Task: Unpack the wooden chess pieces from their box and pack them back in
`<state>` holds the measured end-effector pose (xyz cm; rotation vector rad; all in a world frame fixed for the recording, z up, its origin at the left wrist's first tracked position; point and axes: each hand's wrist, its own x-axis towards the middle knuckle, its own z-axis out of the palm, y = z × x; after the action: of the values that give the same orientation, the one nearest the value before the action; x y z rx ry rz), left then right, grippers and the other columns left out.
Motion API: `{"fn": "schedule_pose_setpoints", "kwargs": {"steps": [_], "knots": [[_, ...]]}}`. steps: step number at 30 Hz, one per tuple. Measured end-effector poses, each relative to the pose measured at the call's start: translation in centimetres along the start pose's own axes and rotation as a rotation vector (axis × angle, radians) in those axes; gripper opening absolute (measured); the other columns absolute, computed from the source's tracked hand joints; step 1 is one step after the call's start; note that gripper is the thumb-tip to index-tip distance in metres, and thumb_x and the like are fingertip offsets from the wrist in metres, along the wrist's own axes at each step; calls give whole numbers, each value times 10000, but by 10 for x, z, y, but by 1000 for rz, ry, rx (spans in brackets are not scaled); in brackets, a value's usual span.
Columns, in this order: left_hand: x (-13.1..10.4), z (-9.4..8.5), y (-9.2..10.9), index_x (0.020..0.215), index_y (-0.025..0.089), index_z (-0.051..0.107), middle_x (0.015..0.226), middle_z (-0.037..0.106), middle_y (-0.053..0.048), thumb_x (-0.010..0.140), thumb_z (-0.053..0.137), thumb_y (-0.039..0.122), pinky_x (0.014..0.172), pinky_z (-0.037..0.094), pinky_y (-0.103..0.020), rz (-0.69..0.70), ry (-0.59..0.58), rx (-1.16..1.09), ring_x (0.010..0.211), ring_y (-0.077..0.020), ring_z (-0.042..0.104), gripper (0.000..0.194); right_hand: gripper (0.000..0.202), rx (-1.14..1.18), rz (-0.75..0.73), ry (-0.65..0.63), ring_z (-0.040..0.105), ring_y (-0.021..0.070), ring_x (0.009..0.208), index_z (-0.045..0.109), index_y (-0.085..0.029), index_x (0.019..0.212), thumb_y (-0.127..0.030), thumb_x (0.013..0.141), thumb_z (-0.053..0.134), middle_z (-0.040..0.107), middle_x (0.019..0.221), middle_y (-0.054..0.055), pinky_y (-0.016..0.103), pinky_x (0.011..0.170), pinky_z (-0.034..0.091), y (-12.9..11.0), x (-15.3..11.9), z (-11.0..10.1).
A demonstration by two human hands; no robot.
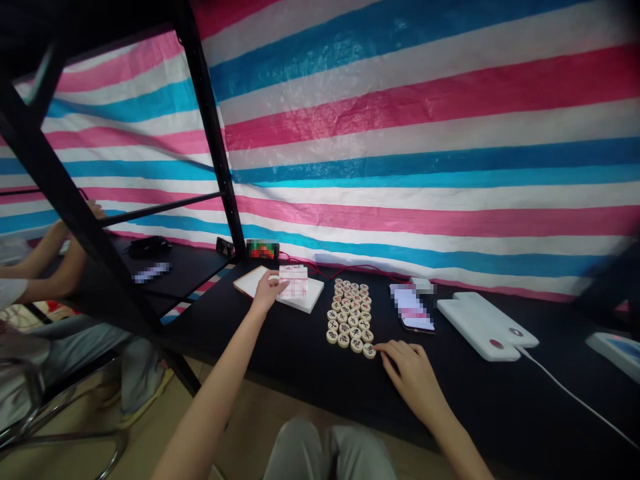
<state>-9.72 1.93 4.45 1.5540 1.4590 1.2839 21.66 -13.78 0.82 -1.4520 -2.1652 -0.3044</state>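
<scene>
My left hand (pixel 269 291) pinches a folded paper sheet (pixel 296 283) printed with pinkish-red lines, probably a Chinese chess board. Under and beside the sheet lie a shallow white box (pixel 311 303) and another white tray-like part with a brown edge (pixel 245 279). Several round, pale Chinese chess pieces (pixel 353 320) stand in close rows in the middle of the table, red characters at the back, dark ones in front. My right hand (pixel 410 373) lies on the table with its fingers loosely apart, the fingertips at the edge of the front right piece (pixel 369 351).
Right of the pieces lies a phone (pixel 413 310), then a white device (pixel 485 327) with a cable. Another phone (pixel 263 249) leans at the back. A black metal frame (pixel 213 133) rises on the left; beyond it a person (pixel 45 280) sits. Striped sheeting hangs behind the black table (pixel 300 360).
</scene>
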Motion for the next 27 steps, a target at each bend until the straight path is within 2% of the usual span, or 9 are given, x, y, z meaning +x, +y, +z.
{"fn": "schedule_pose_setpoints", "kwargs": {"steps": [3, 6, 8, 10, 13, 16, 18, 21, 27], "knots": [[-33, -10, -17, 1059, 170, 388, 704, 599, 8, 639, 588, 349, 586, 435, -252, -11, -111, -45, 626, -131, 573, 499, 250, 12, 2, 5, 548, 137, 796, 577, -242, 961, -172, 836, 372, 622, 863, 28, 283, 689, 314, 0, 0, 1], [-67, -11, -29, 1135, 203, 369, 764, 586, 3, 680, 547, 297, 602, 429, -261, 20, -134, 302, 617, -126, 556, 498, 250, 25, 3, -8, 546, 137, 802, 574, -246, 968, -168, 832, 380, 619, 877, 25, 283, 688, 312, 1, -1, 1], [-82, -9, -28, 1187, 222, 369, 943, 569, -49, 685, 561, 302, 717, 417, -296, 119, -109, 570, 825, -174, 550, 543, 248, 34, 9, -21, 542, 143, 805, 571, -244, 976, -168, 831, 384, 617, 880, 27, 287, 692, 309, 2, -1, 2], [-88, -7, -20, 1227, 228, 358, 1139, 479, -99, 685, 579, 340, 828, 362, -350, 232, -14, 805, 1043, -240, 445, 595, 248, 42, 9, -30, 539, 148, 805, 569, -237, 980, -173, 835, 378, 614, 879, 34, 291, 695, 307, 2, -2, 2], [-77, -4, -3, 1225, 256, 377, 1276, 366, -94, 749, 517, 361, 902, 291, -373, 403, 28, 955, 1159, -249, 323, 508, 250, 52, 6, -26, 537, 150, 795, 572, -228, 969, -174, 840, 365, 612, 869, 41, 294, 694, 307, 1, -2, 1], [-53, 0, 6, 1161, 300, 449, 1240, 419, -36, 806, 443, 304, 889, 300, -324, 542, -128, 976, 1127, -194, 356, 355, 248, 64, 32, -23, 533, 150, 808, 571, -229, 957, -165, 840, 362, 609, 873, 37, 299, 707, 306, -1, -1, -1], [-36, 5, 6, 1107, 297, 509, 1161, 486, -34, 806, 448, 272, 867, 306, -309, 557, -195, 1000, 1082, -188, 396, 308, 253, 69, 51, -22, 532, 151, 810, 566, -230, 968, -158, 839, 361, 608, 874, 36, 301, 710, 309, -3, -1, -3], [-19, 12, -1, 865, 240, 638, 926, 584, -64, 803, 457, 284, 814, 318, -308, 529, -281, 1030, 933, -194, 485, 197, 264, 80, 65, -17, 532, 150, 799, 559, -233, 988, -149, 835, 361, 608, 865, 33, 299, 708, 316, -4, -2, -5], [-14, 24, -14, 768, 182, 641, 781, 579, -78, 837, 395, 323, 722, 334, -294, 573, -235, 1063, 810, -182, 512, 292, 258, 100, 83, -34, 532, 155, 804, 567, -233, 959, -153, 836, 354, 607, 872, 32, 302, 714, 327, -2, -1, -6]]}}
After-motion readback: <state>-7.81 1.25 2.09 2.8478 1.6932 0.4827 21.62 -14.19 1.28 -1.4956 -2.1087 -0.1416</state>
